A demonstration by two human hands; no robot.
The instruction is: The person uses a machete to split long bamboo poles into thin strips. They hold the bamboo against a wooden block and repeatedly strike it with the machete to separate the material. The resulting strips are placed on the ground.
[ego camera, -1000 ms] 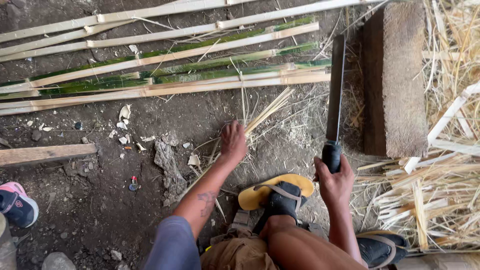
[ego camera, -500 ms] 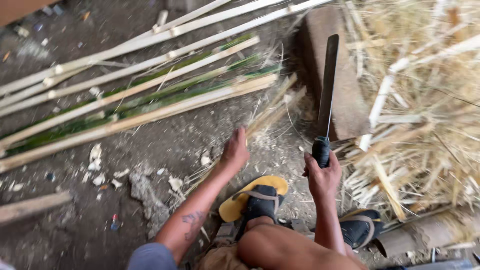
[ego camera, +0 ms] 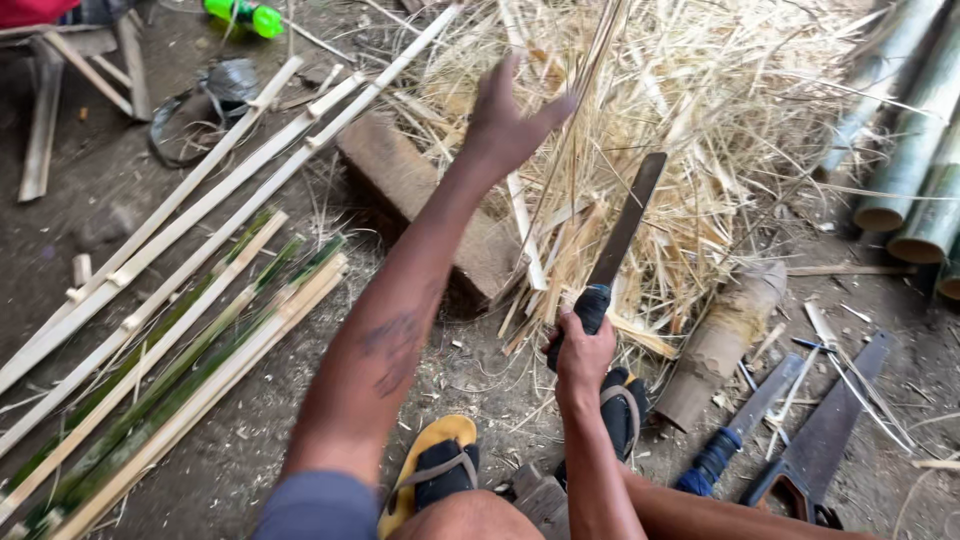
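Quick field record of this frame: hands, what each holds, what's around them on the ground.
left hand: raised, gripping thin bamboo strips over the shavings pile
right hand: shut on machete, blade pointing up and away
ground left: split bamboo slats, side by side
ground centre: wooden block
ground right: hand saw, blue-handled knife, bamboo poles
feet: yellow sandal

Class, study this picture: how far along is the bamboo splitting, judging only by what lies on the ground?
Done: split bamboo strips lie side by side, and a shavings pile has built up. In hand: the left hand lifts thin slivers; the right hand grips a machete. Left: whole bamboo poles lie uncut.
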